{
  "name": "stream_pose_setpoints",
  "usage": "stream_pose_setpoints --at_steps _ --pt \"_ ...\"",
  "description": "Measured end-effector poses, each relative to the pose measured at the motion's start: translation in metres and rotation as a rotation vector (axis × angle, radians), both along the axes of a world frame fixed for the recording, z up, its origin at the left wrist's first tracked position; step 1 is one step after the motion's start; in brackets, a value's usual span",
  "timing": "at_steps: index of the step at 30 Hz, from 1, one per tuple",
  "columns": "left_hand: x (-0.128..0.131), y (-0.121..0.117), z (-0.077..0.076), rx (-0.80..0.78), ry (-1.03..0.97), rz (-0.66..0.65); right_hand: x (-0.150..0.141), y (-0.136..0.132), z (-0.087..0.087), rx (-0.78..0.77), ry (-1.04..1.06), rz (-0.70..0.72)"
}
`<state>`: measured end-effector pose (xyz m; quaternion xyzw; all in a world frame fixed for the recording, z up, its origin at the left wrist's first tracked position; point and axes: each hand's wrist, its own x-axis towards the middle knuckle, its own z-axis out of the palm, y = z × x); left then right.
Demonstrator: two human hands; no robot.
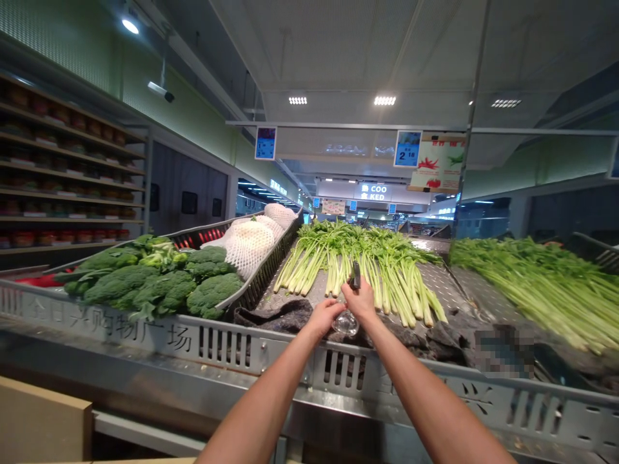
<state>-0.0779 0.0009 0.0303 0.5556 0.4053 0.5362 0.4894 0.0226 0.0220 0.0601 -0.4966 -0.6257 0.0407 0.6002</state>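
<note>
Both my hands meet over the front of the celery display. My right hand (pixel 358 299) is wrapped round the upper part of a spray bottle, whose black head (pixel 356 276) points up and away from me. The clear, rounded body of the spray bottle (pixel 346 324) shows between my wrists. My left hand (pixel 326 316) has its fingers closed against the bottle's side, close to my right fingers; its exact grip is partly hidden. Just beyond lie rows of celery (pixel 358 258), stalks toward me and leaves at the back.
Broccoli (pixel 145 277) and net-wrapped produce (pixel 254 238) fill the left bin. A grey slatted barrier (pixel 290 357) runs along the front, with dark cloth (pixel 280 317) behind it. On the right, a mirror (pixel 527 283) reflects the celery. Price signs (pixel 407 149) hang overhead; stocked shelves (pixel 68 154) stand left.
</note>
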Motion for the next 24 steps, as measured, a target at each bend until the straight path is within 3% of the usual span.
stream_pose_setpoints --at_steps 9,18,24 --pt "-0.016 -0.008 0.025 0.021 -0.049 0.009 -0.017 -0.005 0.027 0.055 -0.037 -0.018" --pt "-0.039 -0.020 0.017 0.002 -0.013 0.026 -0.039 -0.010 0.020 -0.021 -0.060 0.008" --pt "-0.057 -0.027 0.019 0.001 -0.002 0.030 -0.056 -0.016 0.025 -0.016 -0.080 0.066"
